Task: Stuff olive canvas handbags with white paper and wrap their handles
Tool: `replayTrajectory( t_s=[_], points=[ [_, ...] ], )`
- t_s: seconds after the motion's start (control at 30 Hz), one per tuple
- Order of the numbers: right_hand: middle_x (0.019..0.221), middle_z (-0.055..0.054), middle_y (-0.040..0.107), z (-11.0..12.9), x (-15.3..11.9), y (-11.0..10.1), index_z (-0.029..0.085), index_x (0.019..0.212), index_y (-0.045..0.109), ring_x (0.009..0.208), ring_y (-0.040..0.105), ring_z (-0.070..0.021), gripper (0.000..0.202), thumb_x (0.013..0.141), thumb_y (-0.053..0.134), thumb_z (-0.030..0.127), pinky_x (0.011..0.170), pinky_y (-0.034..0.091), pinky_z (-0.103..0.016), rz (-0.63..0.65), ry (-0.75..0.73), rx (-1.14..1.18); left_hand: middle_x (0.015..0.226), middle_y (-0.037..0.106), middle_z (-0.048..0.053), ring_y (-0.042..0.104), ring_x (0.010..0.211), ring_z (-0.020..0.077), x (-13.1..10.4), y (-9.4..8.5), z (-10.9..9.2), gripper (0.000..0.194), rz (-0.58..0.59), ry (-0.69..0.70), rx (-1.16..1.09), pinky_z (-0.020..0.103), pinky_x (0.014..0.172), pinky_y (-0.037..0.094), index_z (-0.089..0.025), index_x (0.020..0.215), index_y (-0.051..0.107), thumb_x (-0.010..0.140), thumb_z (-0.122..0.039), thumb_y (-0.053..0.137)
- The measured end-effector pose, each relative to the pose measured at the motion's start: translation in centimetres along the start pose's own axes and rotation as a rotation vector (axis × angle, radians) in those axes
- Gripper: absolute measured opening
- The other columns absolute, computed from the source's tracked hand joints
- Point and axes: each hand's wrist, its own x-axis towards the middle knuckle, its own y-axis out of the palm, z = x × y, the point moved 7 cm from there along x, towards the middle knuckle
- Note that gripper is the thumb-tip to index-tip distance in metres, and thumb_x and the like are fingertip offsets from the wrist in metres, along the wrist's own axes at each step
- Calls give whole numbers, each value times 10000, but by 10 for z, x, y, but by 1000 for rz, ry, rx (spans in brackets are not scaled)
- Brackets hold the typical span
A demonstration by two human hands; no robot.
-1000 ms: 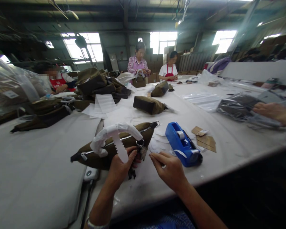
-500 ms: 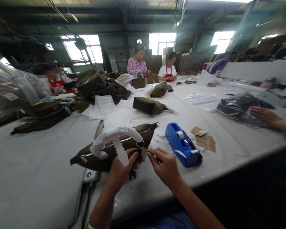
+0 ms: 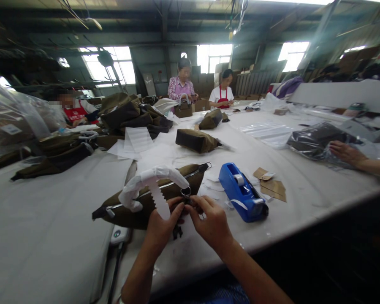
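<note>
A dark charm (image 3: 187, 199) is being pinched by the fingertips of the left hand (image 3: 162, 223) and right hand (image 3: 213, 221), near one end of the white-wrapped handle (image 3: 164, 172) — presumably so it is being steadied from both sides. Exact contact is being partly hidden by the fingers. The olive bag (image 3: 125, 214) is being supported zip-up by the pale table (image 3: 57, 236), probably for easy reach. This surface is being shared with a blue tape dispenser (image 3: 240, 190) and brown tags (image 3: 274, 190); beyond, another bag (image 3: 183, 109) is being handled by a co-worker (image 3: 179, 89) — the room being lit by windows (image 3: 214, 57).

Olive bag (image 3: 137, 217) — white handle wrapping (image 3: 139, 182), blue tape dispenser (image 3: 240, 196), brown cards (image 3: 274, 189)
</note>
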Motion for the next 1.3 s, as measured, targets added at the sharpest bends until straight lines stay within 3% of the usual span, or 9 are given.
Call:
replayTrajectory(
  t_s=[0.27,0.47,0.67,0.83,1.03,1.2,1.3],
  points=[
    [774,-22,693,0,5,-5,190,993,721,642,653,-143,106,917,650,207,645,538,-254,-43,67,62,1051,777,101,755,891,264,-1,-2,2,464,30,5,-51,315,670,642,-149,1186,715,853,-472,727],
    [757,-14,691,-3,3,-4,192,986,739,644,652,-144,112,897,671,195,647,533,-252,-41,122,134,1191,761,92,725,1090,296,0,-1,5,493,41,-5,-56,345,817,642,-189,1237,699,834,-468,750],
    [751,-18,694,-3,3,-4,194,952,741,630,645,-148,91,892,675,214,635,530,-261,-40,142,115,1214,758,84,707,1148,301,-2,-3,-1,430,-27,99,108,433,1045,549,-204,1209,724,839,-423,745],
    [762,-9,718,-4,5,-7,208,940,752,648,667,-145,92,863,703,215,638,545,-252,-46,213,195,1145,783,63,708,1145,306,-9,-3,-11,367,-117,157,221,438,1075,525,-230,1149,762,817,-385,752],
    [782,-19,719,-7,3,-6,205,955,752,663,661,-152,102,876,691,225,631,539,-255,-18,247,292,1201,755,63,690,1170,280,-12,2,-8,345,-140,179,224,418,1087,508,-231,1191,713,891,-398,680],
    [779,-10,682,-10,4,-6,207,1017,747,666,629,-146,146,892,670,202,659,520,-261,-2,196,278,1298,662,98,668,1155,270,-19,1,-30,228,-295,412,395,396,1034,521,-208,1137,680,945,-298,594],
    [793,-11,673,-14,6,-6,213,1040,750,667,621,-142,159,909,659,218,662,518,-258,24,190,310,1317,644,81,646,1176,267,-20,4,-42,191,-305,562,561,382,1046,500,-234,1069,737,960,-269,585]
  ],
)
